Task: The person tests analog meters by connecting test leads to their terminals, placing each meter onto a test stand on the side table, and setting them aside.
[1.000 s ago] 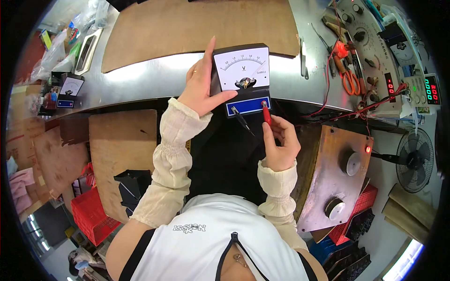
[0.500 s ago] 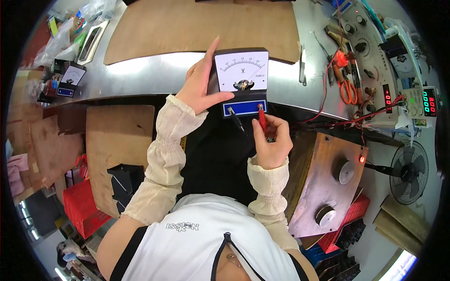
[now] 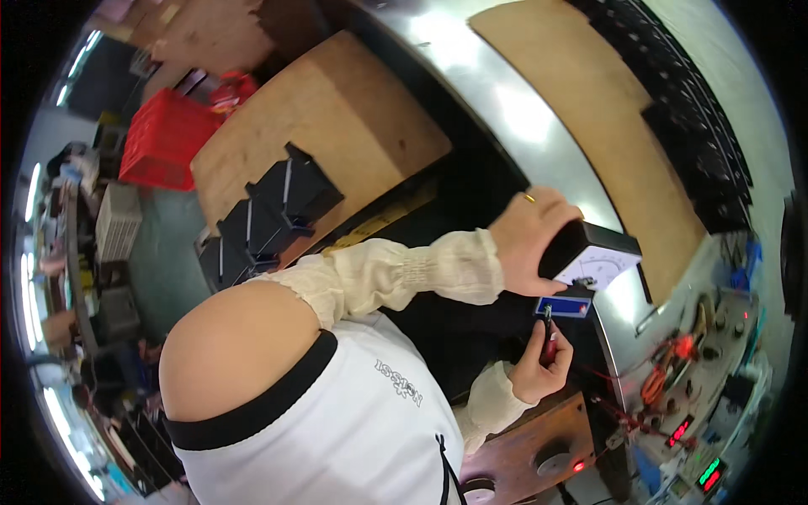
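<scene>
My left hand (image 3: 530, 240) grips the black side of a square panel meter (image 3: 599, 261) with a white dial face, standing at the edge of the metal bench (image 3: 471, 76). A blue strip (image 3: 564, 306) runs along the meter's lower edge. My right hand (image 3: 539, 362) is closed around red and black test probes (image 3: 547, 335), whose tips sit just below that blue strip. Both forearms wear cream sleeves.
Power supplies with red and green digit displays (image 3: 694, 450) and tangled red wires (image 3: 665, 379) lie at the lower right. A brown board (image 3: 606, 109) lies on the bench. A wooden stool top (image 3: 320, 118), black boxes (image 3: 269, 210) and a red crate (image 3: 164, 135) are at the left.
The view has swung sharply left and tilted, so the bench now runs diagonally. Both hands keep their hold; the probes have moved up closer to the meter's lower edge.
</scene>
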Tool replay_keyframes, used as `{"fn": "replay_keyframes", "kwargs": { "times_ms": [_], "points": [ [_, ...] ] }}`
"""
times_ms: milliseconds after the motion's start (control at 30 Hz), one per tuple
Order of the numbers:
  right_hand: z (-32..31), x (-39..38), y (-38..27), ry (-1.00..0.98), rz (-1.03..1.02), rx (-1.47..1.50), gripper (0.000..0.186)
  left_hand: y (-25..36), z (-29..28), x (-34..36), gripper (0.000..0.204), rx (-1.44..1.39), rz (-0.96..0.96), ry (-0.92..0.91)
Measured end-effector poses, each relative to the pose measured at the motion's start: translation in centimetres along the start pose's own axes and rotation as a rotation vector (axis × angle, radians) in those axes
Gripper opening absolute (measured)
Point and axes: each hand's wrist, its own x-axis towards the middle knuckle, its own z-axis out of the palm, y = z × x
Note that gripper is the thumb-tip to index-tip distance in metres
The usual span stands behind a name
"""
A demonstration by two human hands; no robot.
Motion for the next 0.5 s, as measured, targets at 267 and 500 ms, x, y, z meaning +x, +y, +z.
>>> {"fn": "replay_keyframes", "kwargs": {
  "times_ms": [267,500],
  "points": [
    [-1.2,-0.3,4.1,-0.208,0.138,-0.043,0.015,-6.9,-21.4,-3.9,0.076,1.005,-0.454,0.179],
    [-1.2,2.9,3.6,-0.091,0.058,-0.073,0.013,-9.8,-23.6,-6.8,0.062,1.06,-1.096,-0.444]
  ]
}}
